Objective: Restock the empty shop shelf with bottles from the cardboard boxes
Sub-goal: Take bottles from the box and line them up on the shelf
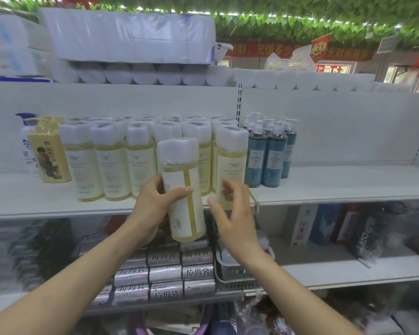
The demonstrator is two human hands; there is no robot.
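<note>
My left hand (153, 206) grips a pale yellow bottle (183, 189) with a white shrink-wrapped cap, holding it upright in front of the white shelf (336, 187). The bottle's back label faces me. My right hand (232, 213) is beside it on the right, fingers spread and blurred, holding nothing. Behind stand several matching yellow bottles in rows (111, 160), one at the shelf's front edge just beyond my right hand (231, 160). No cardboard box is in view.
Blue pump bottles (269, 153) stand right of the yellow ones, with bare shelf beyond them. A yellow pump bottle (50, 153) stands at the left. Toilet-paper packs (131, 37) fill the top shelf. Bin-bag rolls (169, 274) and a white basket (237, 272) sit below.
</note>
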